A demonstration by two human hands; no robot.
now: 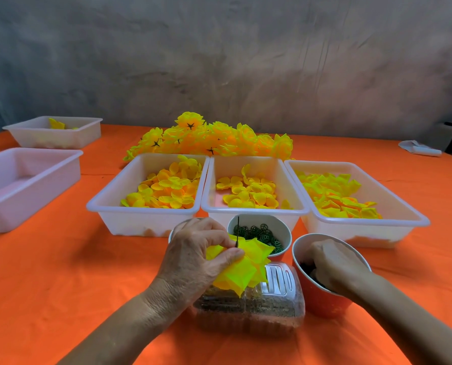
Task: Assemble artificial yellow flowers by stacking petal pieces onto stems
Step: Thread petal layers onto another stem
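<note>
Head view: my left hand [198, 255] pinches the flower [242, 267] at its stem [238, 234], tip up so pieces can slide on. My right hand [332, 264] reaches into the red cup [322, 299] beside it; its grasp can't be judged, fingers hidden.

An orange cloth [61, 259] covers the table. White translucent trays [143, 214] hold yellow petals [167, 188] tinged orange; the right tray's petals [335, 196] are lemon-yellow. The held flower [242, 267] is neon yellow on a dark stem [238, 230]. Dark green rings [261, 233] fill a white cup [285, 230]; the near right cup [322, 301] is red.
</note>
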